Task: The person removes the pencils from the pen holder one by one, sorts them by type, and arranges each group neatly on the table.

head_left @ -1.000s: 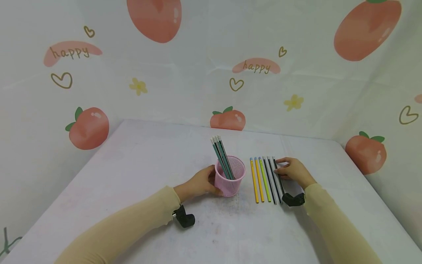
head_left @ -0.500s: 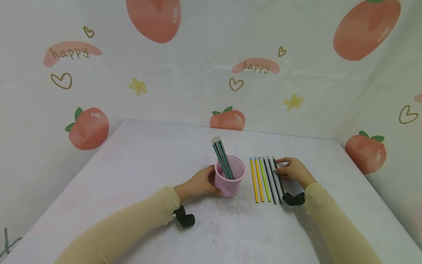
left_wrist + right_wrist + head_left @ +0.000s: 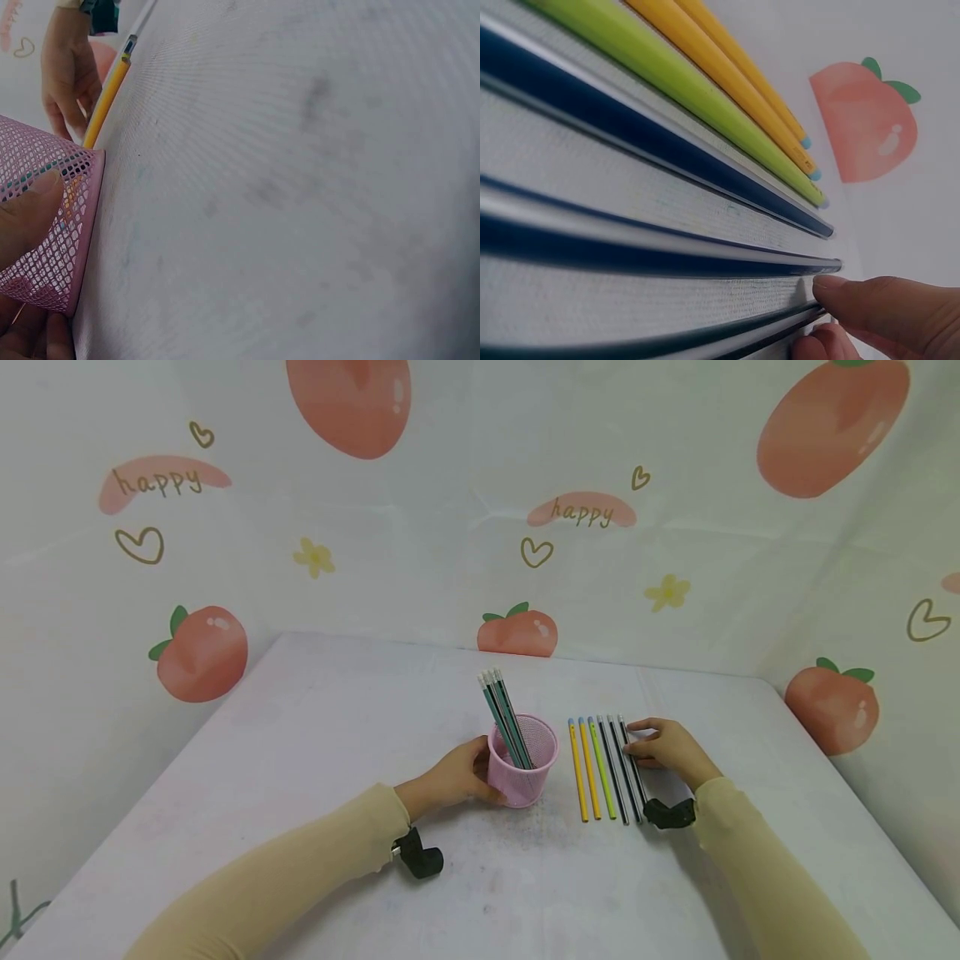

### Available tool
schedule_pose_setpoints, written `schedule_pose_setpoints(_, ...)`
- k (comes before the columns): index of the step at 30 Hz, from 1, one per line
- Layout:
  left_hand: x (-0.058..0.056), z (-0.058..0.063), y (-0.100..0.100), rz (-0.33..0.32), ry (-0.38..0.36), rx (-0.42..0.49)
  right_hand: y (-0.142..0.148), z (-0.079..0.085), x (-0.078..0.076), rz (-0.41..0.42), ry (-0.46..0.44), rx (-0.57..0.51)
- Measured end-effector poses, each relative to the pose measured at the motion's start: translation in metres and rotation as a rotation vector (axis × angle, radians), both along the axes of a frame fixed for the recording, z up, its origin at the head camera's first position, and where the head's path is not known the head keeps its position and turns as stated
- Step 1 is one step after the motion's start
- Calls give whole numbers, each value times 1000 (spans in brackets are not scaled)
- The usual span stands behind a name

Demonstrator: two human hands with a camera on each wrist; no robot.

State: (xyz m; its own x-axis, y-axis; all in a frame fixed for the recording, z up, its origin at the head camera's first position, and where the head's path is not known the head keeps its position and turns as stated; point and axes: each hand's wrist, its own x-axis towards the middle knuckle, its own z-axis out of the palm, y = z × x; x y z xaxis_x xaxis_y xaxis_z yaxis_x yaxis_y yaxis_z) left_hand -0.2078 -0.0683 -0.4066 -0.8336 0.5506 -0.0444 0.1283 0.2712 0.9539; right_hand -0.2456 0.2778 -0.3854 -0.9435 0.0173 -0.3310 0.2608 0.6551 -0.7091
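My left hand (image 3: 453, 772) grips a pink mesh pen cup (image 3: 521, 787) from its left side, thumb across the mesh in the left wrist view. Several green-and-black striped pencils (image 3: 504, 718) lean in the cup, white eraser ends up. To its right a row of pencils lies flat: two yellow pencils (image 3: 589, 768), a lime-green pencil (image 3: 602, 768) and dark striped pencils (image 3: 645, 251). At the row's right end, my right hand (image 3: 667, 747) pinches the outermost dark striped pencil (image 3: 705, 341) near its eraser end, finger and thumb on either side of it.
The white-covered table (image 3: 337, 710) carries faint grey smudges near its front. Behind it hangs a white backdrop (image 3: 435, 527) printed with peaches, hearts and flowers. A black wrist camera (image 3: 670, 814) sits beside the row's lower right end, another black wrist camera (image 3: 422, 856) below the left wrist.
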Motion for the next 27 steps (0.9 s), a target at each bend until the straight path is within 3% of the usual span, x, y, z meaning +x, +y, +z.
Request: schedule_pose_setpoints(27, 3, 4, 0, 8, -16, 0, 1, 1, 3, -32, -6, -98)
